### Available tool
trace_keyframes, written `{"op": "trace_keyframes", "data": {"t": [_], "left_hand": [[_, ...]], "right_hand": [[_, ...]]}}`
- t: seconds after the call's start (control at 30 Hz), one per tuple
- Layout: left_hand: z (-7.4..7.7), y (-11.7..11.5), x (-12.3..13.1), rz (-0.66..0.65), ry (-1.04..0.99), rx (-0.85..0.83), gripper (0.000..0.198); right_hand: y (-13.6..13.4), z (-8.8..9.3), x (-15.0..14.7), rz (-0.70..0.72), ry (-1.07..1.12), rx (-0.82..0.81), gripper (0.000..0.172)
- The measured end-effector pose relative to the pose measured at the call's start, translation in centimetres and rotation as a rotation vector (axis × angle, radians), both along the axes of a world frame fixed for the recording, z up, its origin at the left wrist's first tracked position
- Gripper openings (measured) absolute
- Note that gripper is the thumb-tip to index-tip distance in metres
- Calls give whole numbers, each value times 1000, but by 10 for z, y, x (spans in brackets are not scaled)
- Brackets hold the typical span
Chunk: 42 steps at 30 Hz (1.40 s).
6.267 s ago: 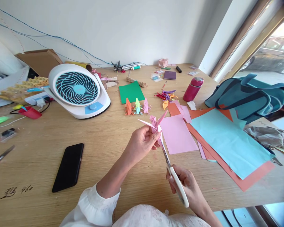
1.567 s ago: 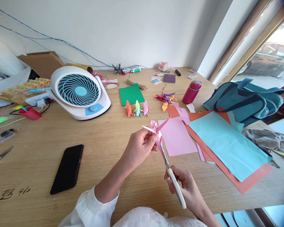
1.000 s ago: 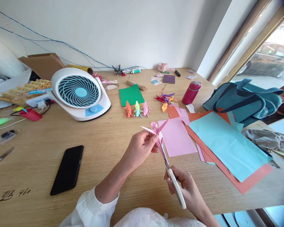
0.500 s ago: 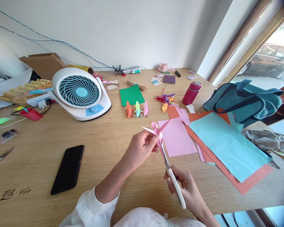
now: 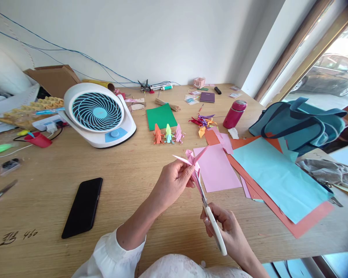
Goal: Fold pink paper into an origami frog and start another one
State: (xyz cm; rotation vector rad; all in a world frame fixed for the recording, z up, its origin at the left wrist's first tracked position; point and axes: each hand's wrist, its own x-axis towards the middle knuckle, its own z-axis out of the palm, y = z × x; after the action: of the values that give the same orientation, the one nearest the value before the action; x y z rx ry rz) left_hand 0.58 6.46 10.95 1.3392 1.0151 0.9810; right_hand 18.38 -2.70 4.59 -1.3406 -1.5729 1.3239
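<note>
Between thumb and fingers, my left hand (image 5: 175, 179) pinches a pink folded paper figure (image 5: 193, 157) with pointed flaps spreading outward. My right hand (image 5: 224, 227) grips white-handled scissors (image 5: 215, 229), whose blades point up and away at the figure's lower part. The blades meet the pink paper there; I cannot tell how far they are parted. Beyond my hands stand three small origami figures: an orange one (image 5: 158, 134), a green and blue one (image 5: 168, 134) and a pink one (image 5: 178, 133). A pink paper sheet (image 5: 220, 173) lies just right of the held figure.
Light blue paper (image 5: 281, 173) overlaps orange sheets on the right, near a teal bag (image 5: 295, 119) and a red bottle (image 5: 234, 114). A white fan (image 5: 100, 112) stands at left, with a black phone (image 5: 82, 208) nearer me. Green paper (image 5: 161, 116) lies behind the figures.
Almost nothing differs. The held pink figure's left flap has tipped very slightly left, and the scissors' handle has shifted a touch left.
</note>
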Motion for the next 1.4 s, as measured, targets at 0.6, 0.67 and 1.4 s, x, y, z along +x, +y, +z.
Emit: {"op": "trace_keyframes", "data": {"t": [0.6,0.67,1.4], "left_hand": [[-7,0,0,78,192,169,28],[-6,-1,1,112,235,206,27],[-5,-4,-1,107,244,263,26]], "right_hand": [[-1,-4,0,12,38,-8,27],[-1,-4,0,6,25,-5,26],[-4,-4,0,-29,-73,72,28]]}}
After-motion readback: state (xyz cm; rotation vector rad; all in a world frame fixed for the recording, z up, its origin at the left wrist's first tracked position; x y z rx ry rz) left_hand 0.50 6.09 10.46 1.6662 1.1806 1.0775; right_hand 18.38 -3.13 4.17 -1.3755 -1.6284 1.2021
